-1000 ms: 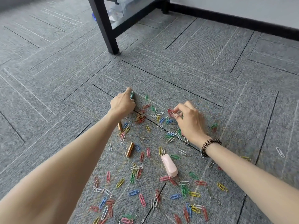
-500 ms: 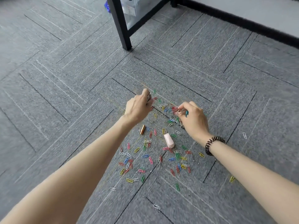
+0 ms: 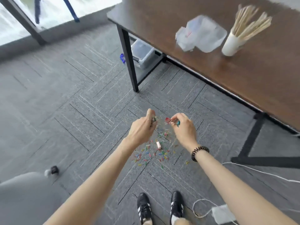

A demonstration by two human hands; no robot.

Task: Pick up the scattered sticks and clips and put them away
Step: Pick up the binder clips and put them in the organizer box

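I see grey ribbed carpet [image 3: 65, 111], centre frame, strewn with wiry coloured clips [image 3: 151, 154]; left hand [image 3: 142, 128] and right hand [image 3: 185, 129] each pinch some. Pale sticks [image 3: 250, 21] fan from a white cup [image 3: 230, 45] on the brown bench [image 3: 211, 75], upper right.

Bright daylight, motion blur, edges warped.

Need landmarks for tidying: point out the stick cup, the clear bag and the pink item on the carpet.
stick cup [image 3: 230, 44]: head view, white side wall.
clear bag [image 3: 203, 34]: head view, its middle.
pink item [image 3: 158, 145]: head view, mid-body.
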